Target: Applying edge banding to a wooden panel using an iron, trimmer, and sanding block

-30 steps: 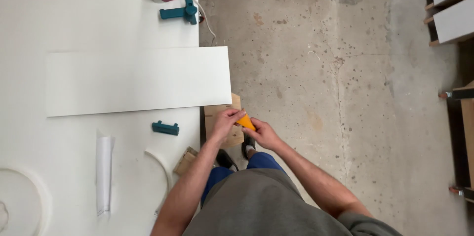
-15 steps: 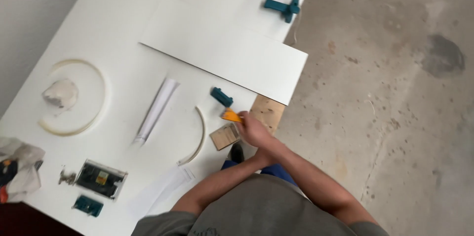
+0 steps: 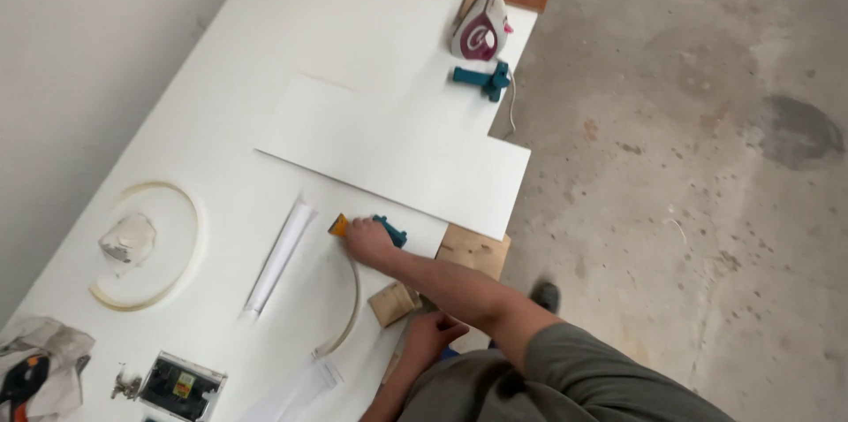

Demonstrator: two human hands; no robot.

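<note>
On white table (image 3: 221, 121), right hand (image 3: 369, 241) grip closed around orange tool (image 3: 338, 226); left hand's (image 3: 433, 335) grip unclear.

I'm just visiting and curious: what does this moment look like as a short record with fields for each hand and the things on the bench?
Setting: long white workbench beside a concrete floor
Right hand: reaching over the bench, closed on a small orange tool
Left hand: at the bench's near edge by a small wooden block; grip unclear
Beside right hand: small teal tool, white panel, thin curved strip
Farther away: clothes iron, teal clamp, coil of edge band
</note>
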